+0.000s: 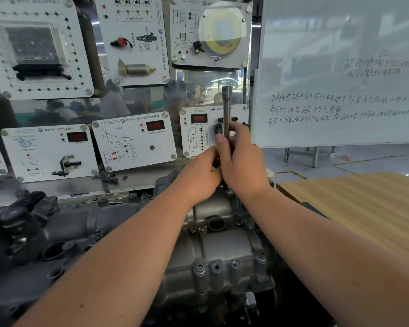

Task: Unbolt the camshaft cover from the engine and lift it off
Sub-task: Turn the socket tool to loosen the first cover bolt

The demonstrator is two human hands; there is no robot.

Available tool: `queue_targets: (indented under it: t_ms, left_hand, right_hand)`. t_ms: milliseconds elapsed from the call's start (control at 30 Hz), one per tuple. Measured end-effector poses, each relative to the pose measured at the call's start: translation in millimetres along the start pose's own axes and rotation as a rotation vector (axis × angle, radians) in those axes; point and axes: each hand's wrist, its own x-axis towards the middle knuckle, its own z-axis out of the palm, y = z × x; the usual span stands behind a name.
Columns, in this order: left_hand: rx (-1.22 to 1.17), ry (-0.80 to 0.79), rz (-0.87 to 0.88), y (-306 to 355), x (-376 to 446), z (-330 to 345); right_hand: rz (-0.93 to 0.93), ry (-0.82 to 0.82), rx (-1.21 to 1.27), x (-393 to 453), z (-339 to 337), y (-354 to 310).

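Note:
A grey metal camshaft cover (220, 246) lies on top of the engine, with several bolts along its edges and a round opening (215, 223). A long steel socket wrench (226, 109) stands upright over the cover's far end. My right hand (242, 161) grips the wrench's shaft, thumb up along it. My left hand (202, 177) is curled round the tool just below and left of the right hand. Both hands hide the wrench's lower end and the bolt under it.
A dark intake manifold (33, 237) sits left of the cover. Behind stands a display wall of white sensor panels (132, 140). A whiteboard (340, 72) rises at the right, and a wooden tabletop (359, 208) lies right of the engine.

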Motion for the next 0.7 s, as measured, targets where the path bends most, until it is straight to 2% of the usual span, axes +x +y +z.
queue_targets:
  t_ms: [300, 533, 700]
  left_hand:
    - [-0.042, -0.037, 0.026, -0.7, -1.6, 0.0]
    - [0.002, -0.012, 0.019, -0.8, 0.5, 0.6]
    - [-0.021, -0.026, 0.025, -1.5, 0.2, 0.2]
  right_hand:
    - [-0.027, 0.018, -0.063, 0.8, 1.6, 2.9]
    - [0.005, 0.013, 0.014, -0.4, 0.3, 1.6]
    - [-0.029, 0.023, -0.027, -0.7, 1.1, 3.0]
